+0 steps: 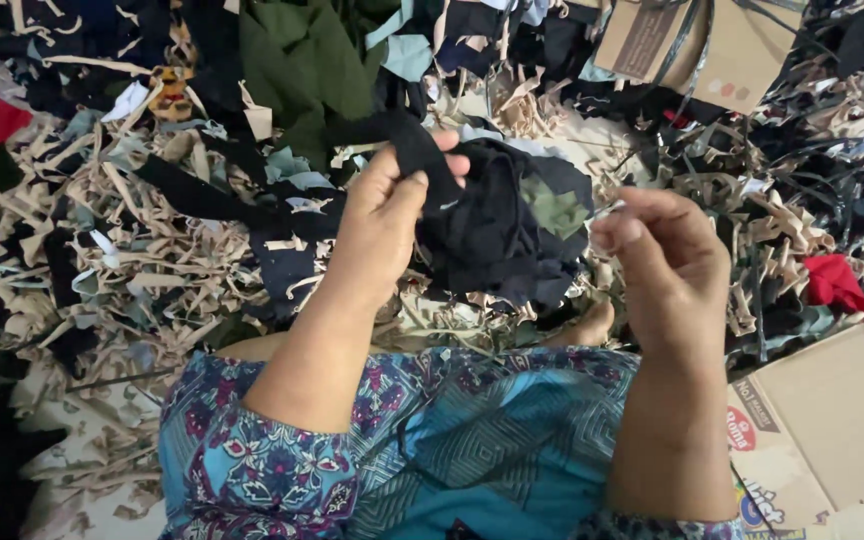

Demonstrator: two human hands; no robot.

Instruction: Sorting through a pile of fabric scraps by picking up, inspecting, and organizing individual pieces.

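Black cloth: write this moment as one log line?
left hand: grips black cloth | right hand: pinches small pale bit | around: fabric scraps

Left hand (384, 215) pinches black cloth strip (420, 150), lifted above dark cloth bundle (507, 230). Right hand (664, 255) closed on small pale scrap (607, 211) beside bundle. Floor heaped with beige strips (152, 250). Cardboard box (832, 420) at lower right. Green fabric (307, 65) near top.

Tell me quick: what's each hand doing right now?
Left hand: closed, gripping a black fabric piece.
Right hand: closed, pinching a small pale sliver; what it is cannot be told.
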